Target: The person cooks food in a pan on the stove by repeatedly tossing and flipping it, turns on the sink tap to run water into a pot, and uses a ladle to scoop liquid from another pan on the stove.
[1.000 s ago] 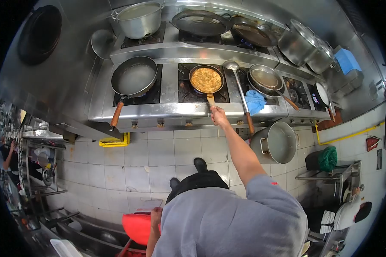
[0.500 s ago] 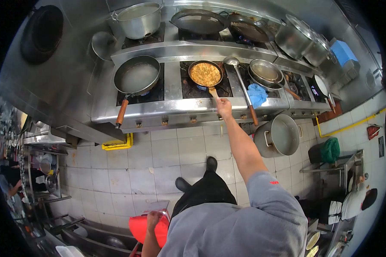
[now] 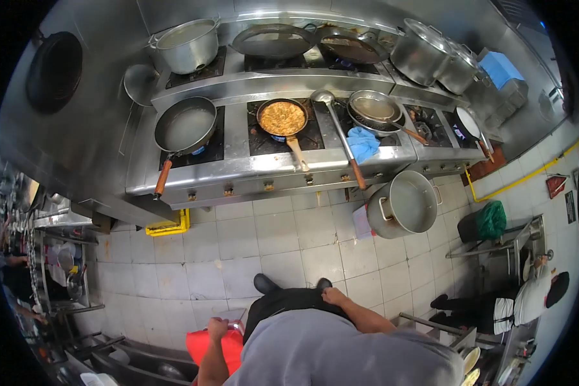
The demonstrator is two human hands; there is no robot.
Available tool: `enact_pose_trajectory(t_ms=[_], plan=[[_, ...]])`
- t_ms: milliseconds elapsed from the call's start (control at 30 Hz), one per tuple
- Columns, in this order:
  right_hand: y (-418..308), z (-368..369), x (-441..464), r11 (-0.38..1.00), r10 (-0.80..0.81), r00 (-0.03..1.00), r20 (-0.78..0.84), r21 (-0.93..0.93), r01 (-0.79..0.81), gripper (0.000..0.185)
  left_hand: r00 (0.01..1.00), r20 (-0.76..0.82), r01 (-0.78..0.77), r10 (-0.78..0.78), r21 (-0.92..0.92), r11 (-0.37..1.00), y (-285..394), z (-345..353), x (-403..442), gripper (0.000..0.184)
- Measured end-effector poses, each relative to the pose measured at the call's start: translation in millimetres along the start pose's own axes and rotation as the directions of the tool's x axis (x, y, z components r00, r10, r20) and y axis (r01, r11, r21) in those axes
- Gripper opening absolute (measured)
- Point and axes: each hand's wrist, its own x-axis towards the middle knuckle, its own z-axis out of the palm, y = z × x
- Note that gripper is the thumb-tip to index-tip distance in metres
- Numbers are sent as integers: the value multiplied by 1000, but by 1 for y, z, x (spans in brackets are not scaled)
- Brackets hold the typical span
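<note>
My left hand point(image 3: 217, 328) is curled closed beside a red object point(image 3: 202, 347) low at my left. Its fingers are too small to show what they hold, if anything. Close to my black trousers, my right hand point(image 3: 333, 296) hangs loosely closed, with nothing seen in it. On a front burner of the stove sits a frying pan with a light wooden handle point(image 3: 296, 152), which points toward me. Chunky golden-brown food point(image 3: 282, 119) fills the pan. Blue flame shows beneath it.
Left of it stands a larger frying pan point(image 3: 186, 125). A long ladle point(image 3: 342, 141) and a blue cloth point(image 3: 363, 144) lie to the right. A big pot point(image 3: 413, 202) stands before the stove. A co-worker point(image 3: 527, 302) is at the far right, near a green-lined bin point(image 3: 491, 222).
My right hand has let go of the frying pan's handle and come back to my thigh. I have moved back from the stove. My left hand stays by the red object.
</note>
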Motion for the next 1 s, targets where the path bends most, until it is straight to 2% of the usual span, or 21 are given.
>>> enact_pose_trajectory(t_ms=[33, 67, 100, 133, 167, 233, 267, 300, 333, 367, 433, 500, 533, 600, 633, 700, 800, 833, 867, 933, 1000], plan=[[-6, -23, -20, 1000, 0, 1000, -2, -4, 0, 24, 1000, 0, -2, 2, -4, 1000, 0, 10, 17, 24], [-11, -48, -38, 992, -9, 999, 52, -128, 15, 22, 920, 90, -392, 382, 151, 907, -8, 25, 41, 26], [-11, -62, -53, 969, -12, 994, 105, -244, 37, 24, 693, 230, -720, 683, 257, 644, -9, 37, 50, 28], [-7, -65, -66, 971, -7, 995, 103, -237, 31, 24, 850, 261, -490, 458, 70, 869, 6, 41, 52, 29], [-2, -65, -79, 953, -90, 993, 77, -285, 108, 21, 919, 340, -177, 200, -97, 979, 27, 41, 59, 31], [5, -63, -106, 916, -217, 975, 41, -336, 218, 18, 837, 534, -105, 116, -53, 993, 88, 31, 55, 37], [9, -66, -115, 917, -219, 975, 42, -333, 221, 18, 843, 525, -93, 122, -82, 992, 119, 29, 42, 40], [15, -69, -120, 936, -159, 987, -27, -323, 142, 17, 850, 512, -80, 127, -113, 990, 150, 30, 24, 44], [19, -70, -125, 950, -97, 991, -94, -305, 64, 16, 825, 544, -124, 154, -91, 988, 186, 30, 5, 47], [23, -72, -131, 952, -103, 990, -91, -298, 72, 16, 796, 579, -167, 176, -70, 983, 213, 39, -14, 50], [29, -70, -140, 984, -163, 949, -270, -118, 135, 12, 682, 546, -576, 487, -9, 817, 226, 92, -36, 43], [36, -67, -143, 982, -174, 950, -259, -122, 147, 14, 714, 515, -677, 474, 335, 656, 268, 106, -73, 30], [37, -66, -145, 978, -185, 950, -251, -140, 154, 17, 644, 490, -756, 587, 290, 588, 277, 123, -72, 17], [33, -76, -158, 982, -184, 942, -280, -95, 163, 16, 603, 525, -667, 601, -81, 740, 313, 120, -95, 16], [34, -81, -162, 982, -186, 934, -305, -62, 176, 16, 603, 521, -671, 604, -78, 738, 319, 118, -104, 16], [40, -81, -166, 982, -186, 929, -319, -28, 187, 15, 599, 569, -708, 564, 46, 705, 327, 117, -114, 18], [50, -72, -167, 977, -187, 922, -339, 37, 211, 15, 578, 567, -735, 586, 50, 676, 289, 139, -98, 22], [51, -71, -169, 973, -188, 918, -349, 58, 221, 16, 671, 545, -633, 502, 69, 771, 281, 140, -97, 24], [52, -70, -172, 973, -188, 918, -350, 64, 223, 16, 672, 547, -632, 499, 75, 771, 273, 140, -93, 24], [50, -77, -179, 973, -215, 934, -285, 15, 229, 16, 779, 493, -369, 387, -139, 919, 262, 139, -81, 23], [35, -99, -198, 963, -253, 926, -280, 20, 269, 16, 786, 468, -371, 404, -165, 914, 260, 130, -81, 20]])
